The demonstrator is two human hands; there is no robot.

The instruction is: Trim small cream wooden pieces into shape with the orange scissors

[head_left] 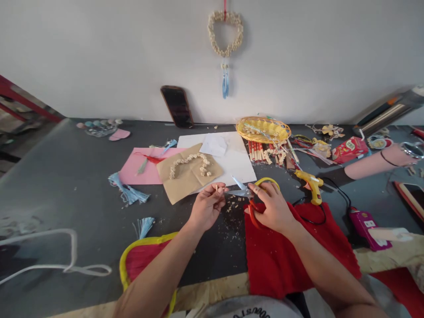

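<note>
My left hand (208, 206) pinches a small pale stick piece (217, 187) between its fingertips above the dark table (73, 185). My right hand (270, 206) grips scissors (247, 193) with orange and yellow handles; the open blades point left at the stick piece. Small pale cut bits (232, 207) lie scattered on the table under the hands. A red cloth (291, 251) lies beneath my right forearm. Behind the hands, a curved row of pale pieces (190, 162) rests on brown paper (185, 176).
Pink paper (139, 170) and white paper (232, 161) lie behind the brown sheet. A yellow basket (263, 129) and sticks (256, 151) stand at back right, a yellow glue gun (311, 183) beside the red cloth. Blue tassels (127, 191) lie left. A phone (177, 106) leans on the wall.
</note>
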